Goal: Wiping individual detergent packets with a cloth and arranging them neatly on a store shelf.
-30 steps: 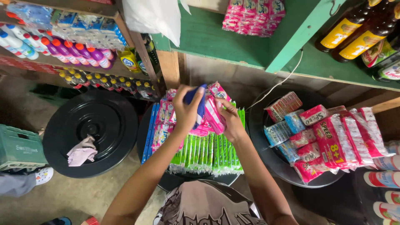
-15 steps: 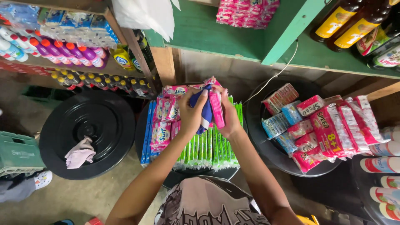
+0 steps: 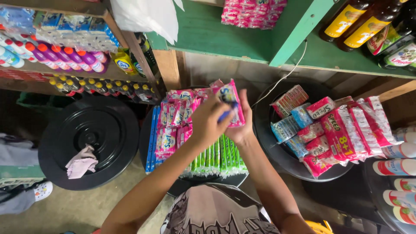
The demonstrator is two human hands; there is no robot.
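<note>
— Item one?
— Pink sachet strip (image 3: 232, 102), glossy, with a blue-and-white print panel; held upright above the far edge of the middle black tub (image 3: 149, 130), clear of the stock below.
— Hands on it?
— Both. Left hand (image 3: 208, 123) curled, fingers and thumb pinched on the strip's near face. Right hand (image 3: 242, 125) closed behind it, fingertips (image 3: 242, 97) showing along its right edge. Something blue sits between the two hands; what it is I cannot tell.
— Contents of that tub?
— Pink sachet packs (image 3: 173, 121) toward the far and left side; blue strips (image 3: 151, 138) along the left edge; green strips (image 3: 216, 158) along the near edge.
— Adjacent entries?
— Right-hand tub (image 3: 268, 147): red, pink and pale blue packets (image 3: 342, 130), heaped. Left: black round lid (image 3: 93, 138), a crumpled pinkish cloth (image 3: 82, 161) at its near side. Shelf (image 3: 130, 43) above holds purple-capped bottles (image 3: 65, 58).
</note>
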